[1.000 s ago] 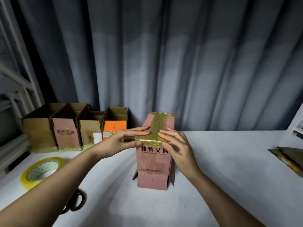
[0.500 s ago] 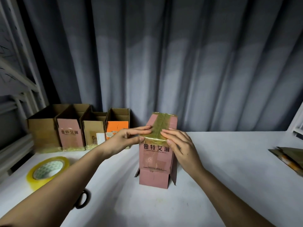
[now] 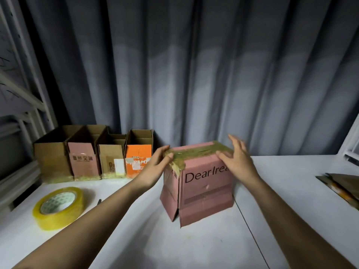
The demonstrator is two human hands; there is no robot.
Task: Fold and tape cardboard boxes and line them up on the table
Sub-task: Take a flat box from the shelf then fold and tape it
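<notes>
Place type: small packing or storeroom work corner, indoors.
Work surface: plain white tabletop [image 3: 281,183] set against the backdrop.
Backdrop: grey pleated curtain [image 3: 194,74] covering the whole rear wall.
Storage: white metal shelving frame [image 3: 17,105] at the left edge.
Packing stock: row of open cardboard boxes [image 3: 93,152] lined along the rear of the tabletop; flattened cardboard [image 3: 342,185] stacked at the right edge.
Packing supplies: large roll of yellowish clear tape [image 3: 58,207] lying on the tabletop.
Lighting: dim, from above.
</notes>
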